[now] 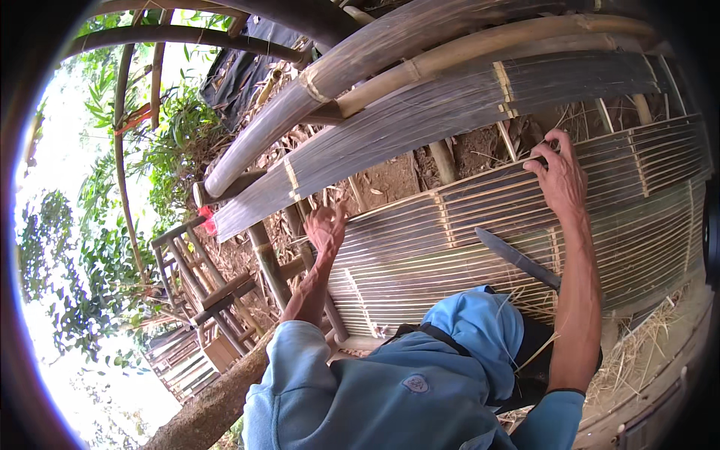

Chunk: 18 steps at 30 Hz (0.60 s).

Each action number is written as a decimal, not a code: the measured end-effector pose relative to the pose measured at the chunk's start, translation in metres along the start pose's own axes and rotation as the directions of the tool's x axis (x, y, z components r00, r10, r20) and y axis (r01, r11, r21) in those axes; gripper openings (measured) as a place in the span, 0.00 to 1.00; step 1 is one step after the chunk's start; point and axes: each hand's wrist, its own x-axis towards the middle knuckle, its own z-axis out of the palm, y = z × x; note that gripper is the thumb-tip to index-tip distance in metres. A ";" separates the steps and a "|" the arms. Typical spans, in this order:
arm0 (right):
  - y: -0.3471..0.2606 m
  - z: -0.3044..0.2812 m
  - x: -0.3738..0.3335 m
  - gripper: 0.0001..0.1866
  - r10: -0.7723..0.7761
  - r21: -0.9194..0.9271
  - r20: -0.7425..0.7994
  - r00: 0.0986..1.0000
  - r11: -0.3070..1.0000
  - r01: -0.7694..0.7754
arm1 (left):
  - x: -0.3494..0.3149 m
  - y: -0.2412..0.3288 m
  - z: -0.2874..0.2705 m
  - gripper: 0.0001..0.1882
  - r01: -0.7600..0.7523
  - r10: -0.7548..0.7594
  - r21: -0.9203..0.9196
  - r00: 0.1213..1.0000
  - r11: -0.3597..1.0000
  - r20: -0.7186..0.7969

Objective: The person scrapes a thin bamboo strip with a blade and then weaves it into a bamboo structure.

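Note:
A long panel of thin bamboo slats [405, 274], cross-bound with pale ties, lies slanted in front of me. At its far left corner is my left hand [325, 229], its fingers bent and apart, close to the end of the edge strip. Further right along the same far edge, my right hand [559, 176] curls its thumb and fingers round the edge of the panel. Its fingertips are partly hidden. Between my arms a knife [517, 259] with a broad dark blade rests on the slats, its handle end hidden by my right forearm.
Beyond the panel runs a second dark slatted strip [390, 150], with thick bamboo poles [262, 142] above it. Brown soil and dry leaves [394, 180] show in the gap. A bamboo frame [202, 281] stands at left. Loose straw-like shavings [637, 360] lie at lower right.

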 end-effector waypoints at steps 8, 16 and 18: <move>-0.019 -0.044 0.007 0.19 -0.130 -0.100 0.095 0.987 0.985 0.139 | 0.014 -0.008 0.000 0.33 0.231 -0.215 -0.137 0.969 0.963 0.122; -0.044 -0.089 -0.007 0.28 -0.159 -0.180 0.048 0.986 0.970 0.165 | 0.025 0.005 0.007 0.32 0.194 -0.129 -0.248 0.959 0.949 0.254; -0.050 -0.097 -0.009 0.28 -0.128 -0.184 0.051 0.991 0.974 0.135 | 0.025 0.007 0.013 0.32 0.193 -0.116 -0.339 0.965 0.921 0.235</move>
